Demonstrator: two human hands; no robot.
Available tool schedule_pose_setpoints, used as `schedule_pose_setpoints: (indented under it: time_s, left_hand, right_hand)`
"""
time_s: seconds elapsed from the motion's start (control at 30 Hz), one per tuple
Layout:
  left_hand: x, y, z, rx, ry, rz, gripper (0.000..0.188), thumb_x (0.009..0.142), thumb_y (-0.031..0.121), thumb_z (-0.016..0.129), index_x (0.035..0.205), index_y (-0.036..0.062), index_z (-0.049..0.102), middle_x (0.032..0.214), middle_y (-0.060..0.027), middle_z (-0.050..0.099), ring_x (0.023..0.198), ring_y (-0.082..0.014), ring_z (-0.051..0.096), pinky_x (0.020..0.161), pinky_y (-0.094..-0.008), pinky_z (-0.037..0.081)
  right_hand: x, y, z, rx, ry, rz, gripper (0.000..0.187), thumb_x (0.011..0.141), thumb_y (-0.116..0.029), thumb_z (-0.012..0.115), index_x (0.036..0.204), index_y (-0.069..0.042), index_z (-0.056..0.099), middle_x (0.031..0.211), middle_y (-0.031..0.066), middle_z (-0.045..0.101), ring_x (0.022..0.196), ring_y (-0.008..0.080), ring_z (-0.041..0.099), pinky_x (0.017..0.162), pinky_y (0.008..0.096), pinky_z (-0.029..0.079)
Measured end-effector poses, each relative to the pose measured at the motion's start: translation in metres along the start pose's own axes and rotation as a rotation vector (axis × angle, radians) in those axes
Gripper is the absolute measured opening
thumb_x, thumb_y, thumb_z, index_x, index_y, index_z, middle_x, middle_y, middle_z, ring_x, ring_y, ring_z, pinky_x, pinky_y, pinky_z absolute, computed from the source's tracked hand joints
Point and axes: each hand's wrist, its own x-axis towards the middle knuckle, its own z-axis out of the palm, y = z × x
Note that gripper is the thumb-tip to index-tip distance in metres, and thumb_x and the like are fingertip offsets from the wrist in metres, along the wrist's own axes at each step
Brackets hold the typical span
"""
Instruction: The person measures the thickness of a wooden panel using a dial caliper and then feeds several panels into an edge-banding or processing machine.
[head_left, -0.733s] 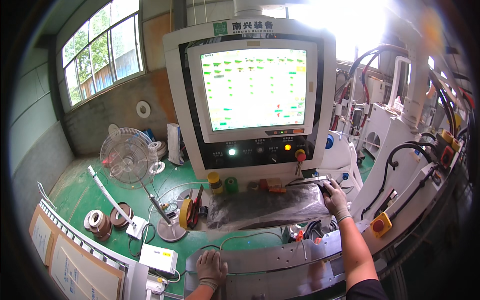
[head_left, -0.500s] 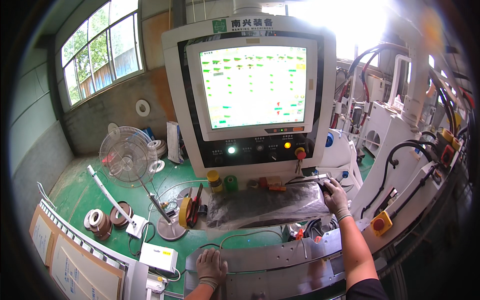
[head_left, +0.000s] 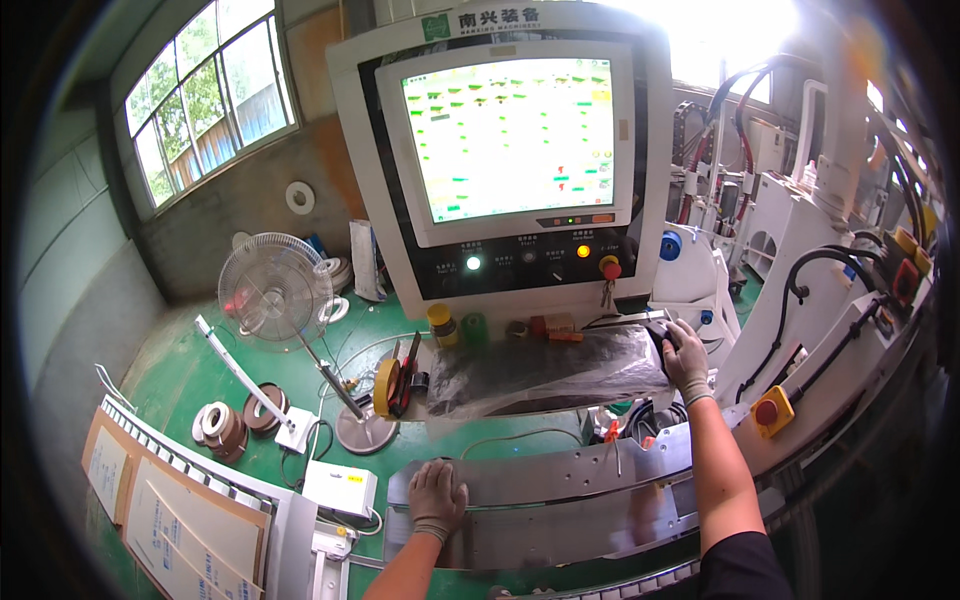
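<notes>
My right hand rests at the right end of the shelf below the control panel, its fingers curved over a dark object that looks like a computer mouse, mostly covered by the hand. Beside it lies a long dark keyboard-like slab under a clear plastic cover. Lower and to the left, my left hand lies with its fingers stretched over the metal beam, holding nothing. Above the shelf, a lit screen shows rows of small green marks.
Yellow tape, red-handled pliers and a yellow-capped jar crowd the shelf's left side. A standing fan is farther left. Boards lie on rollers at lower left. A red emergency button sits right of my forearm.
The whole view has shifted, with the panel higher and the floor things farther right. Both hands keep their places, the right on the mouse-like object, the left on the beam.
</notes>
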Motion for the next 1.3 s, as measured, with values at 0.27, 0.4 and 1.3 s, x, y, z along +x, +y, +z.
schedule_pose_setpoints:
  time_s: [0.27, 0.4, 1.3]
  left_hand:
    - [-0.018, 0.016, -0.001, 0.015, -0.03, -0.032, 0.052, 0.085, 0.034, 0.059, 0.128, 0.0049, 0.056, 0.139, -0.0155, 0.052, 0.13, -0.0395, 0.045, 0.112, -0.0536, 0.03]
    - [-0.021, 0.012, -0.01, 0.007, -0.054, -0.05, 0.051, 0.086, 0.035, 0.056, 0.127, 0.0048, 0.056, 0.14, -0.0161, 0.05, 0.131, -0.0401, 0.044, 0.112, -0.0537, 0.029]
    - [-0.009, 0.02, -0.006, -0.028, -0.062, -0.066, 0.053, 0.081, 0.033, 0.06, 0.126, 0.0045, 0.056, 0.137, -0.0178, 0.052, 0.13, -0.0402, 0.045, 0.11, -0.0541, 0.031]
  right_hand:
    - [0.025, -0.035, -0.006, 0.056, 0.126, -0.182, 0.037, 0.084, -0.017, 0.066, 0.121, -0.012, 0.065, 0.134, 0.0119, 0.061, 0.121, 0.0349, 0.058, 0.103, 0.0437, 0.046]
    - [0.051, -0.119, 0.019, 0.073, -0.142, -0.404, 0.026, 0.082, -0.013, 0.061, 0.108, -0.009, 0.063, 0.142, 0.0121, 0.056, 0.109, 0.0389, 0.063, 0.091, 0.0474, 0.053]
    - [0.025, 0.009, -0.003, 0.143, 0.045, 0.056, 0.035, 0.086, -0.02, 0.063, 0.118, -0.006, 0.068, 0.112, 0.0189, 0.07, 0.105, 0.0372, 0.066, 0.094, 0.0447, 0.051]
